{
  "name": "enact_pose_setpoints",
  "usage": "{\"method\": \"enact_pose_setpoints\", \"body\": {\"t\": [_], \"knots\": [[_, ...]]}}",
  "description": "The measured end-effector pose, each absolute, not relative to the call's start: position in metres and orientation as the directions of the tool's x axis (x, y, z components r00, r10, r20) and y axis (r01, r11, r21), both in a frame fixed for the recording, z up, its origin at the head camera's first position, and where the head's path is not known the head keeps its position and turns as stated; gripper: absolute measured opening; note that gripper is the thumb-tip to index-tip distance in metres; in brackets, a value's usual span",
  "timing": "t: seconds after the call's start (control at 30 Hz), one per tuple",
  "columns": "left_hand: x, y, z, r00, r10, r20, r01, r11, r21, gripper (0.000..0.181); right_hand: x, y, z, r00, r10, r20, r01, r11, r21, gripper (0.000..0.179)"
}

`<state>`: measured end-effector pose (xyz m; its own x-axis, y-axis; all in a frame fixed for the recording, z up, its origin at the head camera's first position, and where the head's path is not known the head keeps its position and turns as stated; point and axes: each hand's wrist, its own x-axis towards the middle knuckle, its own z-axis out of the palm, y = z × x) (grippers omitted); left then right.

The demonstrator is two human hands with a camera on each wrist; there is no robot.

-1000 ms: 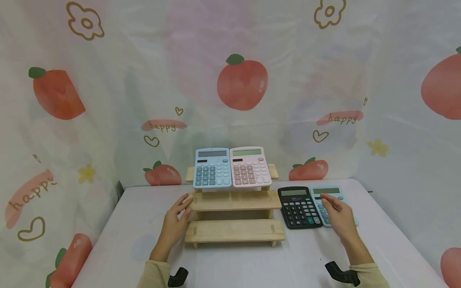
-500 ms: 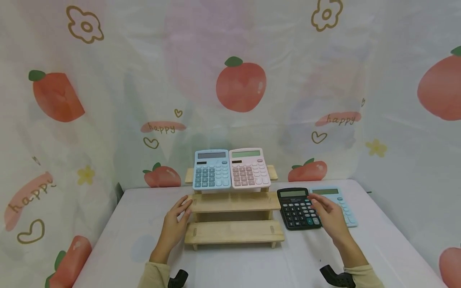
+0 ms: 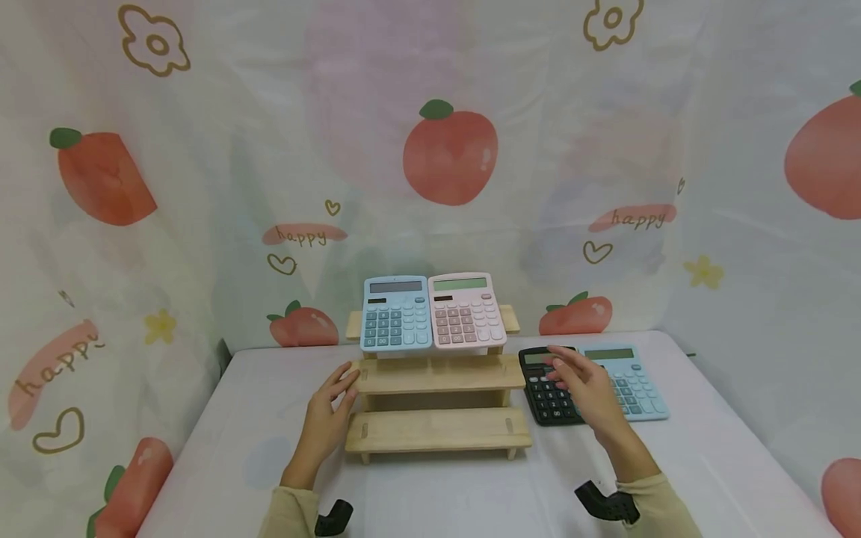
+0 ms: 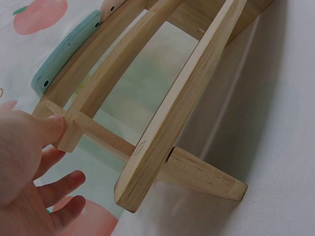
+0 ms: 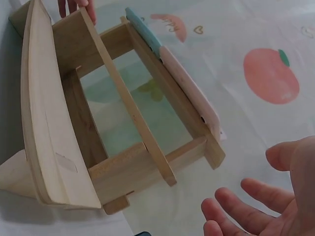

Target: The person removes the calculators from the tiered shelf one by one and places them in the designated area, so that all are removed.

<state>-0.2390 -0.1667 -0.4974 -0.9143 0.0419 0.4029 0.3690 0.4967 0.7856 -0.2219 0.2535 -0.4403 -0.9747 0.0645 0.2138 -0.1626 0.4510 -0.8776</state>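
Wooden rack (image 3: 439,433) on counter (image 3: 430,501): stiff, light, we judge; left hand (image 3: 326,418) pinches shelf end (image 4: 70,137) at 9 o'clock, sound hold. Black calculator (image 3: 551,401), rack's 3 o'clock: likely slippery; we'd grip side edges. Right hand (image 3: 590,392) above, relaxed, holding nothing.

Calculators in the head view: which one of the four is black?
The black calculator, on the table, right of the rack, partly behind the right hand. The rest: two blue calculators, one pink calculator.
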Motion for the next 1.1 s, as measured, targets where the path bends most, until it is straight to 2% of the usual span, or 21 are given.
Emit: {"method": "enact_pose_setpoints", "body": {"t": [0.53,1.1], "knots": [[-0.239,-0.168,-0.499,-0.920,0.033,0.390,0.352,0.505,0.788,0.039,-0.245,0.220,-0.422,-0.982,-0.019,0.190,-0.186,0.322,-0.928,0.045],[-0.239,-0.165,-0.497,-0.908,0.039,0.416,0.378,0.504,0.777,0.038,-0.256,0.198,-0.414,-0.996,-0.049,0.071,-0.080,0.207,-0.975,0.048]]}}
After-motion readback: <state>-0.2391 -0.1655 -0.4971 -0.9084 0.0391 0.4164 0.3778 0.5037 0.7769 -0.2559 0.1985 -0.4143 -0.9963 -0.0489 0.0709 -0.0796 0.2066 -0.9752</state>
